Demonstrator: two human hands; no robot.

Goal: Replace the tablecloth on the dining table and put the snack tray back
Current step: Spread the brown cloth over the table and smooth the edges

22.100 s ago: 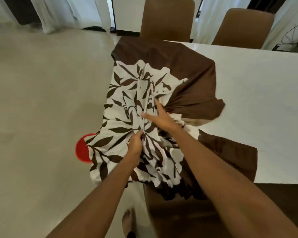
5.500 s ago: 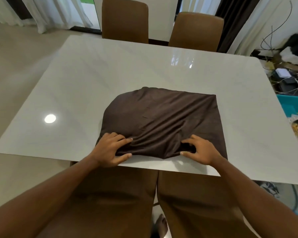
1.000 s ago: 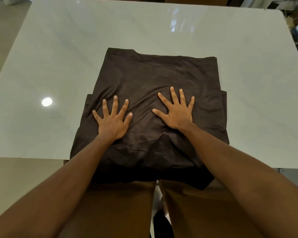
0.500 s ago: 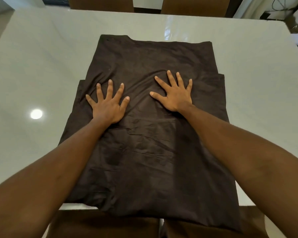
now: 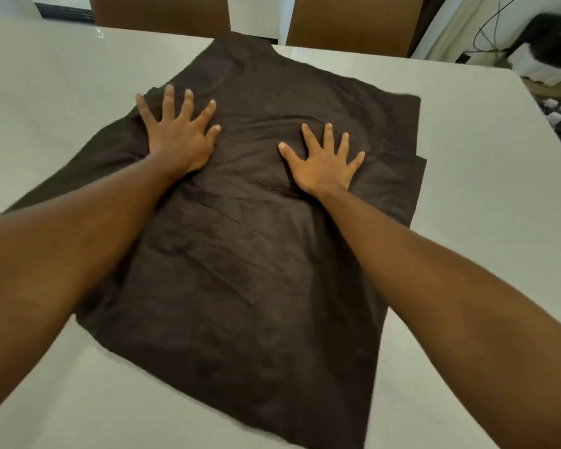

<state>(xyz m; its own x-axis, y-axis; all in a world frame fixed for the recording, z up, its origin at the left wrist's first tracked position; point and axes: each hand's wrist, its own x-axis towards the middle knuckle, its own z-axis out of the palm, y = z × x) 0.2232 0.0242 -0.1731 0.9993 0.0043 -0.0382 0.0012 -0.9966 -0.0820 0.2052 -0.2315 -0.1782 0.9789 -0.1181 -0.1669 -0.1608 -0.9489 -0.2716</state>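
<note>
A folded dark brown tablecloth (image 5: 250, 260) lies on the white marble dining table (image 5: 467, 131), skewed so its far corner reaches the table's far edge. My left hand (image 5: 178, 131) presses flat on the cloth's left part with fingers spread. My right hand (image 5: 324, 160) presses flat on its middle right, fingers spread too. Both arms stretch forward over the cloth. No snack tray is in view.
Two brown chairs (image 5: 159, 11) (image 5: 353, 24) stand behind the far edge of the table. Cables and boxes (image 5: 544, 59) clutter the floor at the far right. Bare table surface shows on the left, the right and near me.
Both flat hands have slid the folded cloth away from me across the table, the left hand further than the right. The cloth has turned slightly and now reaches the far edge.
</note>
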